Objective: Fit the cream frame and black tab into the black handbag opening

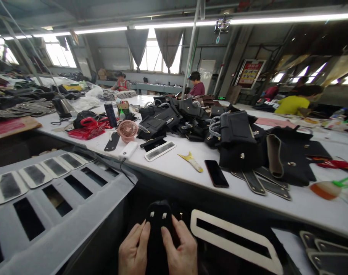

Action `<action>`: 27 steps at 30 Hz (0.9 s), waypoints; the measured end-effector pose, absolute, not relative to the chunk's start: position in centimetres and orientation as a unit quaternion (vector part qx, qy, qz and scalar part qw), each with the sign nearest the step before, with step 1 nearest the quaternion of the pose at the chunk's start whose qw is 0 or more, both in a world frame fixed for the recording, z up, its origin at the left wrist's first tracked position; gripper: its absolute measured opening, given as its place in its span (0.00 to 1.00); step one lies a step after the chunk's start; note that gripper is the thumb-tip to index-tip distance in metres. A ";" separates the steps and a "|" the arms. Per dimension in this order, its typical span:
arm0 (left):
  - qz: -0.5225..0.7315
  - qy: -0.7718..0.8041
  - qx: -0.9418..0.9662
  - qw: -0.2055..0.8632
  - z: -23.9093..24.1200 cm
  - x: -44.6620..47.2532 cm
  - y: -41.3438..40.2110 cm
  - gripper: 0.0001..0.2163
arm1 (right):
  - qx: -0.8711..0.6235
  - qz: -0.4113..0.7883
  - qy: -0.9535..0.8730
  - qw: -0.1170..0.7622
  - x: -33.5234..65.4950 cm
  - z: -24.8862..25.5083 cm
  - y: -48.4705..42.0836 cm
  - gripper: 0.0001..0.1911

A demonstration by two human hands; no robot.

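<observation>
Between my two hands is a black bag piece (159, 225) with a rounded top edge and two small whitish metal tabs near that edge. My left hand (134, 248) pinches its left side, thumb in front. On the right side, my right hand (180, 246) grips it in the same way. Its lower part fades into the dark below, so its full shape is hidden. A cream-edged frame piece (237, 229) with a long dark slot lies just right of my right hand.
The white table (174, 168) ahead carries a pile of black handbags (234, 133), a phone (216, 173), yellow-handled snips (191, 161) and a pink fan (127, 130). At left stands a grey slotted rack (85, 202) with pale-edged panels (33, 175). Several people work farther back.
</observation>
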State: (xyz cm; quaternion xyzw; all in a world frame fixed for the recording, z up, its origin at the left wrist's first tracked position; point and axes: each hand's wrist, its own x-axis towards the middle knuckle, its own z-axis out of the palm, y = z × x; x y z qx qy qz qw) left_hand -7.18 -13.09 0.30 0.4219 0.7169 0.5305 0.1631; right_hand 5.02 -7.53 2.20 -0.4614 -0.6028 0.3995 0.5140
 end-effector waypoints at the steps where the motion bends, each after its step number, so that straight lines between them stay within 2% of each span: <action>1: 0.536 0.715 0.418 0.162 0.5 -7.1 -13.1 0.13 | -0.458 0.397 -0.603 0.518 5.0 2.2 -7.5 0.15; 5: 0.553 0.708 0.405 0.173 0.8 -6.8 -13.0 0.13 | -0.460 0.394 -0.606 0.516 5.0 1.7 -7.5 0.16; 10: 0.566 0.698 0.388 0.205 1.2 -6.6 -12.3 0.19 | -0.485 0.362 -0.606 0.516 5.4 -0.1 -7.4 0.17; 14: 0.556 0.686 0.409 0.231 2.3 -6.1 -11.9 0.16 | -0.493 0.350 -0.606 0.517 5.7 -0.8 -7.5 0.16; 19: 0.565 0.671 0.398 0.267 2.5 -5.6 -11.9 0.16 | -0.477 0.389 -0.597 0.514 5.9 -0.3 -7.8 0.17; 23: 0.546 0.667 0.415 0.290 2.1 -6.1 -12.5 0.17 | -0.513 0.386 -0.594 0.484 6.2 -1.9 -8.6 0.23; 27: 0.510 0.654 0.457 0.322 1.3 -6.3 -13.8 0.18 | -0.538 0.409 -0.582 0.452 6.7 -4.9 -9.4 0.36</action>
